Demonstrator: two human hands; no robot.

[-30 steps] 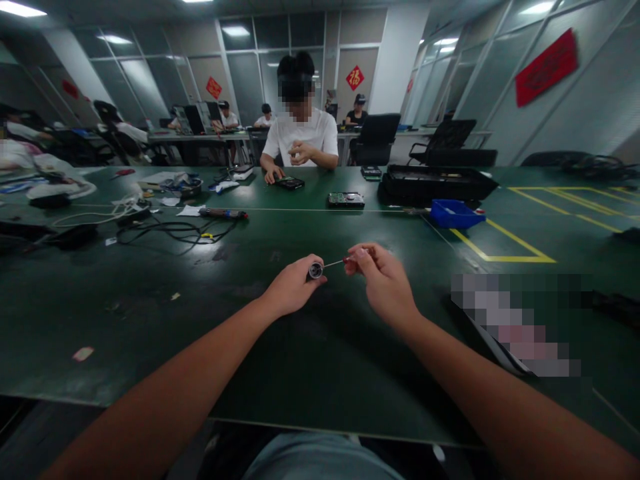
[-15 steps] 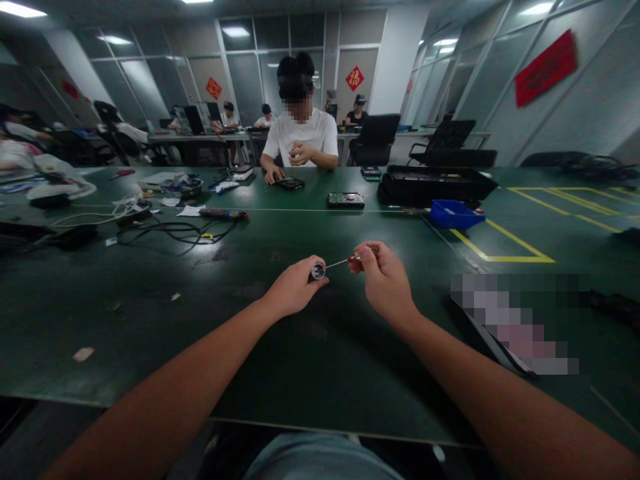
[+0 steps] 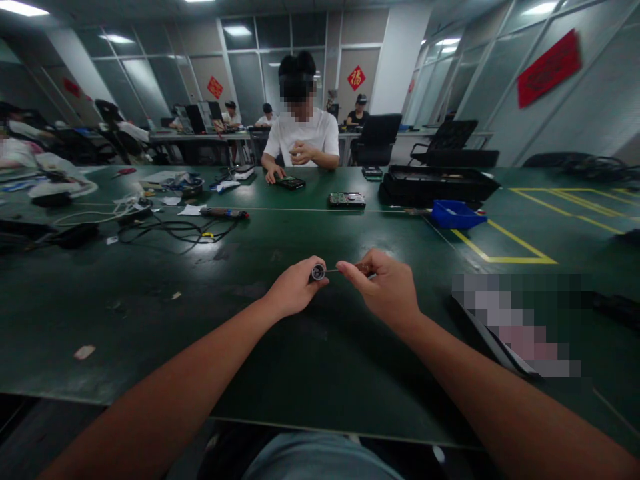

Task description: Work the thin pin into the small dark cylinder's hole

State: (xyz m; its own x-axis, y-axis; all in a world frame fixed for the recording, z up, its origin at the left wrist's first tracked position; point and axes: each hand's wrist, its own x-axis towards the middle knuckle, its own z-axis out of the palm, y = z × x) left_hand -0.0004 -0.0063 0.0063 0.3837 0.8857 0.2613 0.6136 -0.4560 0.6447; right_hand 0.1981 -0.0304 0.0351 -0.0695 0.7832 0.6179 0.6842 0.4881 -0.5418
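Observation:
My left hand (image 3: 296, 287) is closed around a small dark cylinder (image 3: 317, 272) whose silvery round end faces me; the rest of it is hidden in my palm. In my right hand (image 3: 390, 287) is a screwdriver (image 3: 366, 268) with a reddish-brown, see-through handle, mostly covered by my fingers. Its thin metal shaft points left and reaches the right side of the cylinder's end; where exactly the tip sits I cannot tell. My right thumb lies stretched along the shaft side. Both hands are held above the green table (image 3: 310, 373).
Across the table a person (image 3: 303, 137) handles a hard drive (image 3: 291, 183). Another hard drive (image 3: 347, 199) lies nearer. A black tray (image 3: 440, 185) and blue bin (image 3: 457, 214) stand right of it. Black cables (image 3: 170, 231) and a pen-like tool (image 3: 225, 213) lie left; a blurred flat item (image 3: 515, 327) lies right.
My right hand first turned the handle into view, then shifted its grip, the thumb now reaching left along the screwdriver and covering more of the shaft. My left hand has hardly moved.

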